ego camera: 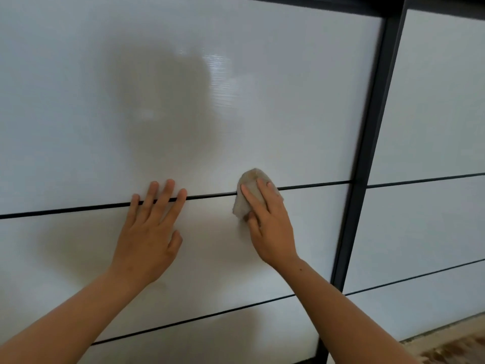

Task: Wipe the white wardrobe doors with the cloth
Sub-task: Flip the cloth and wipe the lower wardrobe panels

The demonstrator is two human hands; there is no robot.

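Right hand: the right hand (267,222) lay flat on the cloth (252,190), fingers straight and close together, pressing it to the door; the thumb sat at the cloth's lower edge.
Cloth: small, pale beige, bunched under the fingers; it sat across the upper dark line (65,210) of the door, its top showing above the fingertips.
Left hand: the left hand (152,227) was spread, palm flat on the door, holding nothing; its fingertips crossed the same dark line, left of the cloth and apart from it.
Door: the white door (262,114) was glossy, split into panels by thin dark lines; a blurred shadow (162,106) fell on the upper panel above the hands.
Frame: a dark upright frame (367,153) stood right of the cloth, not touching it.
Second door: a further white door (433,101) lay beyond the frame.
Floor: a strip of brownish floor (446,348) showed at the lower right corner.
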